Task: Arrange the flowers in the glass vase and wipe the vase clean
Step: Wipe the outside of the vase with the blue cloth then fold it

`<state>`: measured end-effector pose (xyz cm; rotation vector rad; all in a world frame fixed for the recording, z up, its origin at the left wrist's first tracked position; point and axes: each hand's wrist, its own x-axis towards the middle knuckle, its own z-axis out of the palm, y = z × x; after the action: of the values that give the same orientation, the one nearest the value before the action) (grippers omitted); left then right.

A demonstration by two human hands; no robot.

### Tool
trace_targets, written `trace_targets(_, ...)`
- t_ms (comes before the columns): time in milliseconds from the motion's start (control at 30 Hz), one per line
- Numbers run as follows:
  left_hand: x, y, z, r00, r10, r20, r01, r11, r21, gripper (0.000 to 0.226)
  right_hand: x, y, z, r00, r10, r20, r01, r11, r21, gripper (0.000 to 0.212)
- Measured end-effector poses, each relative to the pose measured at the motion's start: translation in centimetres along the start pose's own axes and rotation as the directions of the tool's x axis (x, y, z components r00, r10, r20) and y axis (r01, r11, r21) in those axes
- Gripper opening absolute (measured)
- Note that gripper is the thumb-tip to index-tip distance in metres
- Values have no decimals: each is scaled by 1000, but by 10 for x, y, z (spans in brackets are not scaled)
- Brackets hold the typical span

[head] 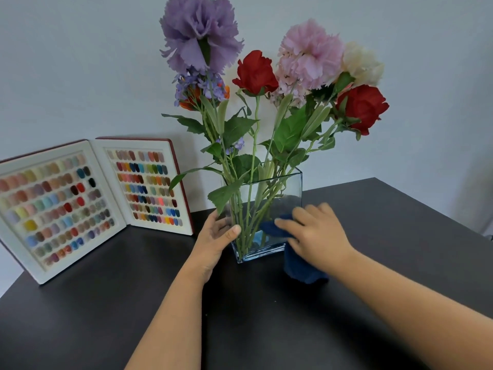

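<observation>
Upright on a dark tabletop, a rectangular glass vase holds a mixed bunch of flowers while a person works on it with both hands. The left hand grips the vase at its left corner, thumb pressed across the near face and fingers wrapped around the left side. The right hand presses a dark blue cloth against the lower right part of the near face, fingers fairly straight and spread over the fabric; the loose end of the cloth hangs below the hand and bunches on the table just beside the vase's right corner. Green stems cross inside the glass and fan out above the rim. Among the blooms are a large purple carnation at top left, a red rose near the centre, a pale pink bloom to its right, a cream bloom beyond that, and a second red rose leaning out to the right. Smaller lilac and orange blossoms sit below the carnation. To the left of the vase, well apart from it, an open display book of coloured nail samples stands propped against the pale wall.
</observation>
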<state>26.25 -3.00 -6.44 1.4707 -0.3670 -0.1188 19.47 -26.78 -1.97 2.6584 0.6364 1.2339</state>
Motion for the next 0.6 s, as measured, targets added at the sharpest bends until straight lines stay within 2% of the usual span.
trace_targets(67,1,-2,0,1000,-5,-6,5,1000,0,78,-15,-4,7,995,-15,100,18,999,-34,42)
trace_targets(100,2,-2,0,1000,-4,-7,4,1000,1,79,-17,-2,7,994,1,107,2,1000,-29,42)
trace_targets(200,3,-4,0,1000,-4,-10,4,1000,5,78,-5,17,-3,989,147,-10,-146,987,60,41)
trace_targets(300,3,-4,-2,1000,5,2,-5,1000,6,72,19,41,-20,916,371,-151,-340,919,200,34)
trace_targets(367,2,-4,-2,1000,5,3,-5,1000,4,68,28,47,-25,875,451,-177,-399,878,265,34)
trace_targets(433,2,-4,-1,1000,7,3,-7,1000,-2,66,22,42,-20,888,441,-132,-396,878,270,37)
trace_targets(533,1,-3,0,1000,15,11,-15,1000,-4,66,-7,25,-7,958,286,0,-283,947,151,39)
trace_targets(567,1,-3,0,1000,16,15,-16,1000,-6,67,-17,20,-2,970,222,99,-230,970,80,38)
trace_targets(600,1,-3,0,1000,17,18,-17,1000,-6,69,-24,16,1,950,189,247,-202,979,26,36)
